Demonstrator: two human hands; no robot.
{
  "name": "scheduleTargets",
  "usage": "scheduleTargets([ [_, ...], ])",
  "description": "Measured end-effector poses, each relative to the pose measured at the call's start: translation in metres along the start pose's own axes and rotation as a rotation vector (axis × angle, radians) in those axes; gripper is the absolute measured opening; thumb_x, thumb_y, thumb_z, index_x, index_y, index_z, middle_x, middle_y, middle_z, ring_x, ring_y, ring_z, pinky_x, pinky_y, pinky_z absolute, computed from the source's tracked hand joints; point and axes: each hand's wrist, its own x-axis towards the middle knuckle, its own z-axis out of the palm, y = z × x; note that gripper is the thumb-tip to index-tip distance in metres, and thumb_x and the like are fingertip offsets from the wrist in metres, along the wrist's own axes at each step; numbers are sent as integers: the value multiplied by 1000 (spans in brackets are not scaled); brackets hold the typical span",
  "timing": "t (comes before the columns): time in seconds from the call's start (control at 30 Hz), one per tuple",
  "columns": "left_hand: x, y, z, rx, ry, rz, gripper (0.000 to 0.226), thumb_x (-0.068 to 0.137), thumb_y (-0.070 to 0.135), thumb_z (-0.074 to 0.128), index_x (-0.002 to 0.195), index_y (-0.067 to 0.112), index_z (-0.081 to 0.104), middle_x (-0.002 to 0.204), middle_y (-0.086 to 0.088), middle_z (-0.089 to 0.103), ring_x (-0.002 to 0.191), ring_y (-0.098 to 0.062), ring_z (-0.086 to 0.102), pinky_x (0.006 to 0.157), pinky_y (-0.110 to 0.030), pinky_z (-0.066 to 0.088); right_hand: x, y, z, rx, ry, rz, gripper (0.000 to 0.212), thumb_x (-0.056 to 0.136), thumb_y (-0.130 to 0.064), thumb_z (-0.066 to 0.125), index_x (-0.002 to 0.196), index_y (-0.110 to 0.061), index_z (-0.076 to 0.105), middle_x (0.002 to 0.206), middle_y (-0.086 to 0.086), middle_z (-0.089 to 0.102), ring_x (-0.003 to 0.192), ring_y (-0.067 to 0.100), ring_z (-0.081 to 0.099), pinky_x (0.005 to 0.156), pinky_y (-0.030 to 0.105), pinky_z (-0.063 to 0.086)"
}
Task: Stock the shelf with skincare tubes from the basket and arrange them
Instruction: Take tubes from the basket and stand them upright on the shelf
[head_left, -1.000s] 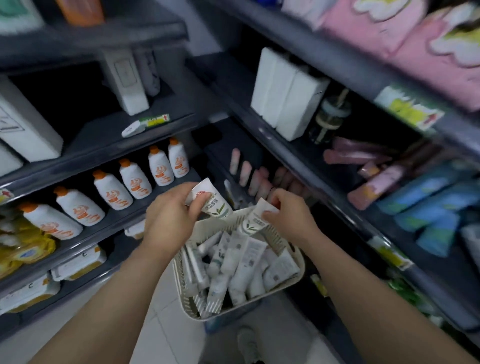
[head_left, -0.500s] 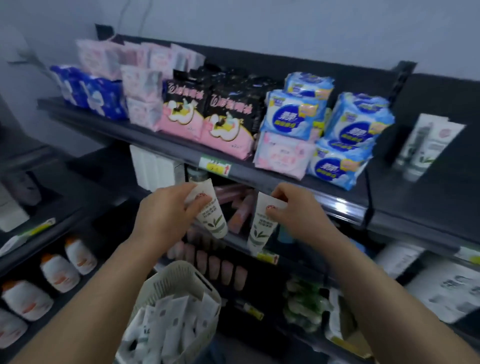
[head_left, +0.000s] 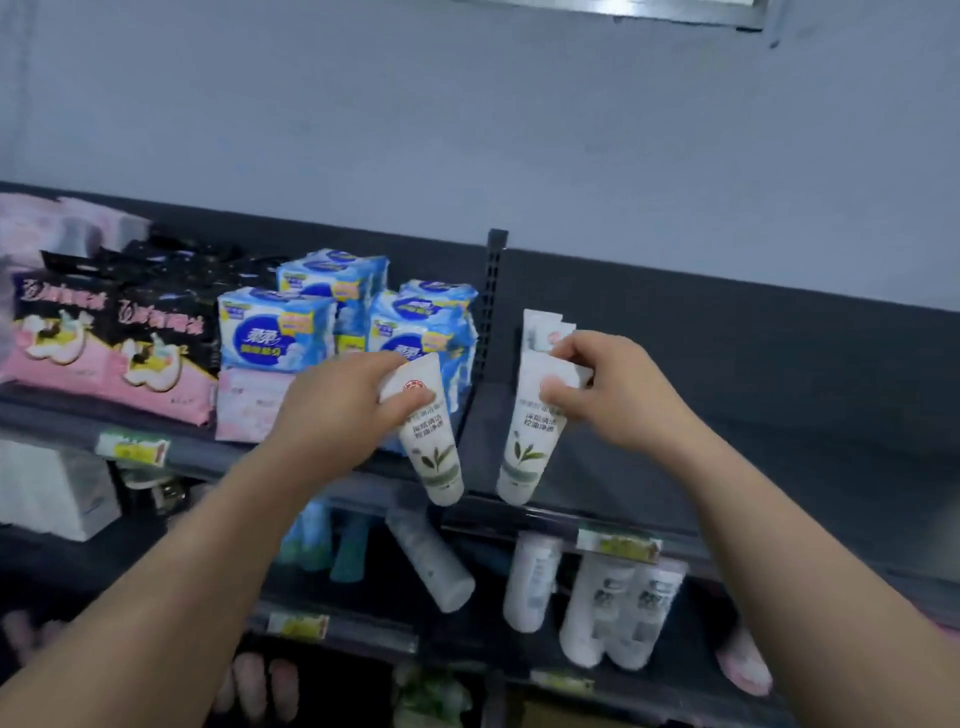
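White tube (head_left: 434, 457) with a green leaf print, cap end down, pinched at its flat upper end by the left grip (head_left: 337, 415), thumb laid across the front just under a round red mark. Hanging in front of the shelf edge, just left of the upright post (head_left: 493, 312).

Second tube (head_left: 530, 447) of the same kind, also cap down, held by the right grip (head_left: 613, 395), fingers curled over its top and thumb on its face. Lower end close to the dark top shelf (head_left: 779, 447); touching or not, impossible to tell.

Directly behind that hand, shelved tubes (head_left: 540, 327) standing against the back panel of the same shelf.

Left of the post, blue packs (head_left: 275, 332) stacked, then black-and-pink packs (head_left: 104, 353) farther left.

One shelf down, a pale tilted tube (head_left: 431, 561), white bottles (head_left: 623, 608) beside it to the right, teal tubes (head_left: 332, 540) to the left. Yellow price tag (head_left: 618, 545) on the shelf edge. Grey wall (head_left: 467, 130) above.
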Motion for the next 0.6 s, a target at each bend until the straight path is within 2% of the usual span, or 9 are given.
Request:
scheduleTargets([
  [0.07, 23, 23, 18, -16, -17, 3, 36, 84, 55, 56, 90, 20, 66, 82, -1, 66, 86, -27, 60, 64, -33, 37, 7, 24, -24, -19, 50, 8, 12, 79, -19, 69, 86, -21, 59, 88, -3, 64, 76, 15, 60, 64, 30, 47],
  [0.13, 45, 43, 36, -36, -36, 4, 26, 86, 49, 60, 75, 25, 59, 69, 4, 59, 75, -22, 55, 61, -34, 36, 15, 45, -41, -15, 82, 32, 13, 78, -18, 68, 87, -22, 59, 90, -3, 64, 79, 16, 62, 67, 35, 52],
  [0.2, 66, 58, 55, -37, -45, 5, 26, 84, 49, 61, 72, 27, 56, 64, 8, 52, 71, -18, 50, 61, -34, 37, 22, 63, -50, -20, 93, 58, 12, 79, -17, 66, 86, -23, 58, 89, -6, 62, 81, 16, 62, 70, 40, 55],
  [0.33, 102, 70, 91, -72, -142, -7, 28, 83, 48, 64, 91, 22, 66, 82, 5, 65, 81, -20, 58, 73, -39, 48, 38, 94, -55, -53, 111, 80, 10, 83, -17, 63, 89, -23, 57, 88, -11, 61, 80, 10, 59, 64, 29, 49],
  [0.5, 140, 66, 125, -88, -275, -16, 24, 87, 41, 62, 100, 22, 63, 93, 8, 61, 89, -16, 58, 69, -31, 41, 61, 120, -45, -42, 112, 125, 9, 85, -18, 61, 89, -24, 57, 87, -12, 60, 81, 11, 58, 64, 28, 46],
  [0.6, 162, 59, 142, -93, -357, 5, 26, 88, 41, 61, 104, 21, 62, 103, 4, 63, 96, -19, 59, 74, -32, 43, 72, 128, -38, -35, 117, 142, 8, 86, -17, 60, 90, -23, 57, 86, -13, 61, 80, 9, 59, 64, 27, 48],
])
